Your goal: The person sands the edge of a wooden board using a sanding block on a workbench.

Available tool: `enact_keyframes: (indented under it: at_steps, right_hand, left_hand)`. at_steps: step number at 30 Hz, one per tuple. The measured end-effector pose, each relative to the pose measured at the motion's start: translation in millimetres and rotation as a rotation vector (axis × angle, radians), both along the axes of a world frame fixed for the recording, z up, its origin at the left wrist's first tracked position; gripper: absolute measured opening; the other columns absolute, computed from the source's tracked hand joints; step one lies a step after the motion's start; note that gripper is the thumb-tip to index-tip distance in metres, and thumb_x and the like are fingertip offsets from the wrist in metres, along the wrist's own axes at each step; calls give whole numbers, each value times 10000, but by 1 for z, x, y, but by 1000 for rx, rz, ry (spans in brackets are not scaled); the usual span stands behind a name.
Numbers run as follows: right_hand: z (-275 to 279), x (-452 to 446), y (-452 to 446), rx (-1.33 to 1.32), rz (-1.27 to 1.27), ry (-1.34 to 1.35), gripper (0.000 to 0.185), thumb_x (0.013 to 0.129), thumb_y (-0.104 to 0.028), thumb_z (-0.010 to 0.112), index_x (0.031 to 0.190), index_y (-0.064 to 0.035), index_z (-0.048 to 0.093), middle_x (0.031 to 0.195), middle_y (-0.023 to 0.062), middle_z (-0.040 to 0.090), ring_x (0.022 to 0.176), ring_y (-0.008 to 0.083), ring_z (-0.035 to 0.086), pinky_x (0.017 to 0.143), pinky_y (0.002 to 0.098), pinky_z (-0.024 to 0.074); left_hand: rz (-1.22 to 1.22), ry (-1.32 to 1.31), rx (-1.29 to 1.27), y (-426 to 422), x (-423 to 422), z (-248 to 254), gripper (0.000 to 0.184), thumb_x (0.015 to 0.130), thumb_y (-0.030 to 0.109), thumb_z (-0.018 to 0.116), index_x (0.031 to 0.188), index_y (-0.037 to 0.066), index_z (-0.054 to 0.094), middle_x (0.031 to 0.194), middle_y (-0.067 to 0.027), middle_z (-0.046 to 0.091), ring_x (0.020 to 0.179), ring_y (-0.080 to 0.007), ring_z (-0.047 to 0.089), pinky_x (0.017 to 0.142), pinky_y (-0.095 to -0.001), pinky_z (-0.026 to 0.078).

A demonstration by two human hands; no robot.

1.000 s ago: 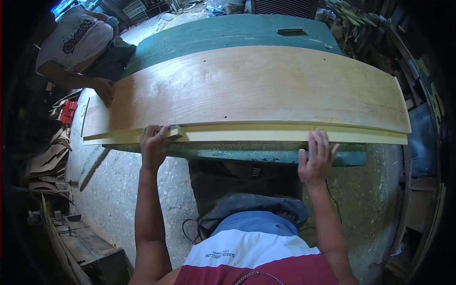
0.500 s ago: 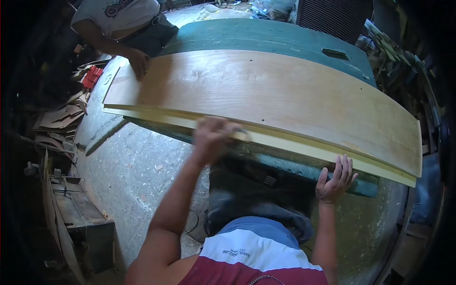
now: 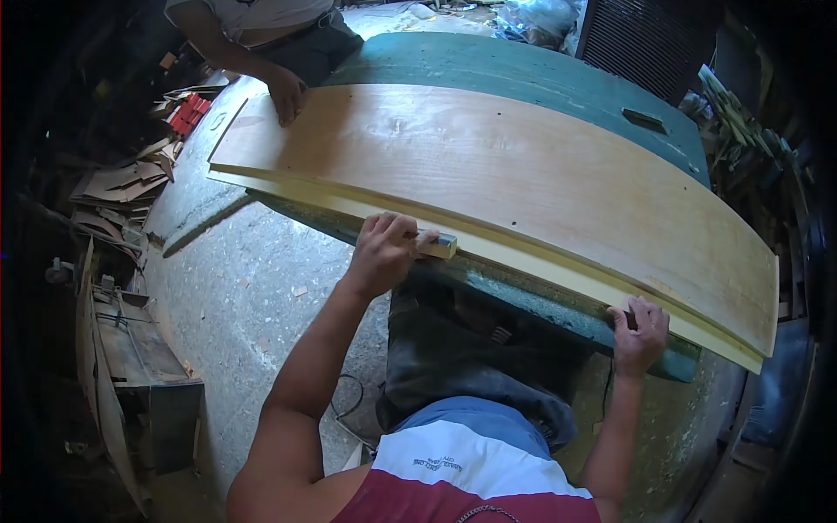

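A long plywood panel (image 3: 488, 166) lies across the green table, with a pale yellow wooden strip (image 3: 532, 255) running along its near edge. My left hand (image 3: 384, 254) is closed around a small wooden block (image 3: 440, 247) with a dark top, close against the strip's near side. Its underside is hidden, so contact with the strip is hard to judge. Farther right, my right hand (image 3: 641, 336) curls its fingers over the strip's near edge. At the panel's far left, another person's hand (image 3: 286, 93) rests on its surface.
The green table (image 3: 418, 57) extends behind the panel and has a rectangular slot. Wood scraps (image 3: 122, 187) and a red object (image 3: 188, 113) are at left. A dark slatted panel (image 3: 641, 48) stands at the back, beside plastic bags (image 3: 536, 22). Timber offcuts lie at right.
My left hand, blurred by motion before, now shows sharply with its block. My right hand has gone from spread fingers to curled ones on the strip. The whole view has shifted slightly.
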State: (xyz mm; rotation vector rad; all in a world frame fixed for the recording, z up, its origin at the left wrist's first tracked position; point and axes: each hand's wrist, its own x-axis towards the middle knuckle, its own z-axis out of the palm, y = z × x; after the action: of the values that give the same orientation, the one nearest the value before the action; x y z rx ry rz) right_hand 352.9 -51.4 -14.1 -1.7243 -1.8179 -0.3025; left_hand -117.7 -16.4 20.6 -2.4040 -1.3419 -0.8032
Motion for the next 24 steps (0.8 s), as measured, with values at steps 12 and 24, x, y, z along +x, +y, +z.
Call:
enact_keyframes:
  at_steps: [12,24]
  right_hand:
    - [-9,13,8,139,166,146,329,721,-238,921,996,-96,808,996,70,731,908,283,625,837,405,511]
    - [-14,17,8,157,181,170,299,738,-188,903,1002,-96,798,1016,80,737,920,298,627,848,416,512]
  left_hand:
    - [-325,58,110,-1,70,-23,338,782,199,756,1106,273,819,994,14,580,1018,-219,594,863,-420,470]
    - [158,22,35,22,-70,6,244,833,41,740,1038,145,820,931,-68,686,880,-296,670,809,-425,552]
